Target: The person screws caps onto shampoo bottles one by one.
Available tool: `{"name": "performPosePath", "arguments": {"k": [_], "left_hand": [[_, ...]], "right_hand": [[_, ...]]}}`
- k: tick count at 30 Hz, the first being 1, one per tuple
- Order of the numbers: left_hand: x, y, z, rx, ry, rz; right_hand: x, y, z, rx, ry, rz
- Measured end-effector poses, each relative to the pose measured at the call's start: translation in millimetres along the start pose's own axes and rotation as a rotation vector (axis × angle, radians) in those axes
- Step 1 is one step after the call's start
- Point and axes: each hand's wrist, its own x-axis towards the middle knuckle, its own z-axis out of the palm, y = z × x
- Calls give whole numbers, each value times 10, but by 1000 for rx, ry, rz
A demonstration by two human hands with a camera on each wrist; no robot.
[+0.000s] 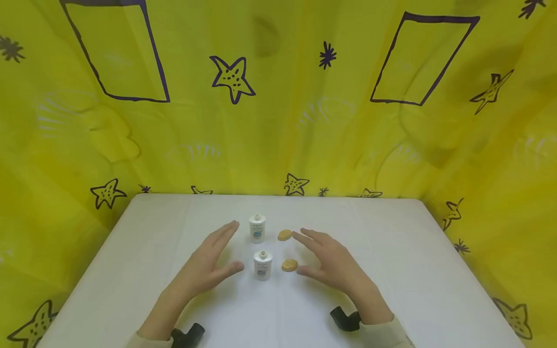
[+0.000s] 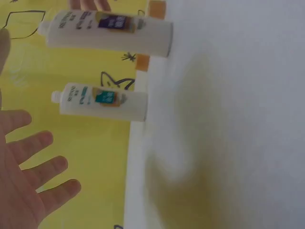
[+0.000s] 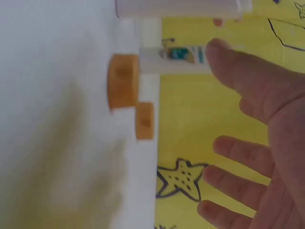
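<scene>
Two white bottles without caps stand upright mid-table, one behind the other. The front bottle (image 1: 263,266) has a purple label in the left wrist view; the rear bottle (image 1: 257,229) carries a teal one (image 2: 106,97). To their right lie two orange-yellow bottle caps, a rear cap (image 1: 285,235) and a front cap (image 1: 289,265). My left hand (image 1: 213,258) hovers left of the bottles, fingers spread and holding nothing. On the other side, my right hand (image 1: 328,258) is held over the table beside the caps, its fingers extended and its palm facing inward.
A white-covered table (image 1: 391,241) carries the bottles and caps. Behind and beside it hangs a yellow curtain (image 1: 278,121) with drawn stars and frames. Black wrist mounts (image 1: 345,319) sit below both hands, near the light sleeves (image 1: 383,333).
</scene>
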Motion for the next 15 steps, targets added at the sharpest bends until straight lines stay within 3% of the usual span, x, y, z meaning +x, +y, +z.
{"name": "performPosePath", "arguments": {"k": [10,15], "left_hand": [[-20,68,317,-185,-130,24],[-20,87,425,-198,-167,-4]], "right_hand": [[97,-159,314,17,-211,-7],[181,-203,405,-2,-228,-5]]}}
